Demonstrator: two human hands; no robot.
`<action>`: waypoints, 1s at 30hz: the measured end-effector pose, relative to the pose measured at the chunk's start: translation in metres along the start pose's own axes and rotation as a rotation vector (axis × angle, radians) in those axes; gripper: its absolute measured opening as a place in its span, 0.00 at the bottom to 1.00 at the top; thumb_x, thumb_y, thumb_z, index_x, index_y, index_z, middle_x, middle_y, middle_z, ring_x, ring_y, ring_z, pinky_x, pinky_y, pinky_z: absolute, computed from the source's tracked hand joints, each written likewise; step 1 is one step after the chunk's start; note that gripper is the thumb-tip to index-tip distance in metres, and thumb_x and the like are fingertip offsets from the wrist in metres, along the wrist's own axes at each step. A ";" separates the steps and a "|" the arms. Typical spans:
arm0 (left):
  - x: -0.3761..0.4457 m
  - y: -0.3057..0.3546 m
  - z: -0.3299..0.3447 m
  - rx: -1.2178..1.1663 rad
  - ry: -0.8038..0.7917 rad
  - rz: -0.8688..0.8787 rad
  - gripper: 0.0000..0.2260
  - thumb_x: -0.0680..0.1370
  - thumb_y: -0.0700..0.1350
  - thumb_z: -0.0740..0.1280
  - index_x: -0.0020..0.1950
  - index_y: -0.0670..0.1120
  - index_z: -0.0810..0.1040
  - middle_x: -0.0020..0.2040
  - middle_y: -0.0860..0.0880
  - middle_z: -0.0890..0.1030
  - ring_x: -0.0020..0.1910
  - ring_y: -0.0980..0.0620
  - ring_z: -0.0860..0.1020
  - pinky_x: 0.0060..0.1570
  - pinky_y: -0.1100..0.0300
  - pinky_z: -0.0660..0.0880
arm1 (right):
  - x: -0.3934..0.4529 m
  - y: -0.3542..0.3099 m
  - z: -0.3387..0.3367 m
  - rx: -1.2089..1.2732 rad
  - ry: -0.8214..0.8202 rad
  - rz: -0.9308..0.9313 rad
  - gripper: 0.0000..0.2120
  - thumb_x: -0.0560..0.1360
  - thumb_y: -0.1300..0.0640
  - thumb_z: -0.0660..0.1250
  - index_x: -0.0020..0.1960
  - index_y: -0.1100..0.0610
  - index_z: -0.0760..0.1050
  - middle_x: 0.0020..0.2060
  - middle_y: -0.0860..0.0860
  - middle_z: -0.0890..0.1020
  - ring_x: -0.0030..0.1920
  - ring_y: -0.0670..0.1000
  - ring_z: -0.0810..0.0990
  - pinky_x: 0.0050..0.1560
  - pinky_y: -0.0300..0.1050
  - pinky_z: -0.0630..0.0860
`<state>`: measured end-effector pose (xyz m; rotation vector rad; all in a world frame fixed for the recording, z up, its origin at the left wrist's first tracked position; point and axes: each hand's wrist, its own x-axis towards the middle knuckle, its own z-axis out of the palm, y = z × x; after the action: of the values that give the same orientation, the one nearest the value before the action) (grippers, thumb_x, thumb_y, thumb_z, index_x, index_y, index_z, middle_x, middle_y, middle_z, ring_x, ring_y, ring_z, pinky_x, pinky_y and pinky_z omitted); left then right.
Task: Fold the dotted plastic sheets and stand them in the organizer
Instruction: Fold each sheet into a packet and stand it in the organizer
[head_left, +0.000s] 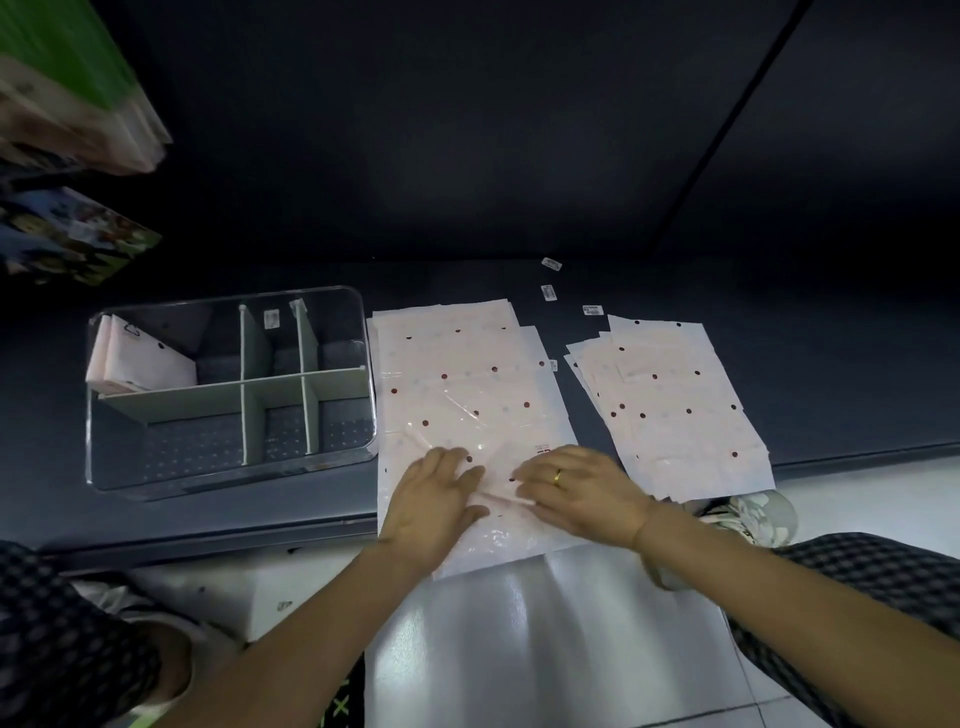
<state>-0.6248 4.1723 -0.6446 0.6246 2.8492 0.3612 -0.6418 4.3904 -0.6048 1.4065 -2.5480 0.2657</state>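
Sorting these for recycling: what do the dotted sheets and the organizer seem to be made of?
The pink red-dotted sheets look like thin glossy plastic film: glare and wrinkles show near the hands. The clear rectangular organizer seems rigid transparent plastic, since the shelf shows through it; its pale green dividers look matte and opaque, probably plastic.

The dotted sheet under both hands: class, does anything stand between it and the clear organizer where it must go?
Nothing visible does. The dotted sheet lies flat under the left hand and right hand, directly beside the organizer; only bare dark shelf separates them. Folded sheets already fill the back-left compartment; the others look empty.
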 end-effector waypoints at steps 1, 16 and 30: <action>-0.005 0.004 0.002 -0.065 0.023 -0.015 0.21 0.79 0.55 0.60 0.70 0.50 0.69 0.71 0.49 0.66 0.69 0.49 0.62 0.65 0.58 0.60 | 0.004 -0.011 0.005 0.015 0.025 0.019 0.05 0.67 0.54 0.75 0.41 0.53 0.83 0.43 0.47 0.85 0.44 0.48 0.84 0.44 0.40 0.79; -0.008 0.000 0.000 -0.793 0.193 -0.473 0.05 0.77 0.39 0.67 0.42 0.40 0.74 0.33 0.48 0.76 0.34 0.46 0.73 0.37 0.54 0.73 | 0.038 0.006 0.012 0.889 -0.265 0.987 0.05 0.74 0.53 0.69 0.45 0.49 0.73 0.37 0.46 0.80 0.39 0.43 0.76 0.41 0.35 0.69; -0.027 -0.007 0.017 0.052 -0.001 0.068 0.29 0.81 0.59 0.48 0.77 0.51 0.41 0.77 0.49 0.38 0.76 0.49 0.36 0.74 0.52 0.35 | 0.065 0.013 0.048 0.619 -0.338 1.139 0.22 0.77 0.46 0.63 0.30 0.56 0.64 0.28 0.52 0.72 0.36 0.53 0.75 0.49 0.55 0.75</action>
<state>-0.5991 4.1571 -0.6587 0.7331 2.8501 0.2982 -0.6913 4.3320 -0.6336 -0.1375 -3.4341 1.1248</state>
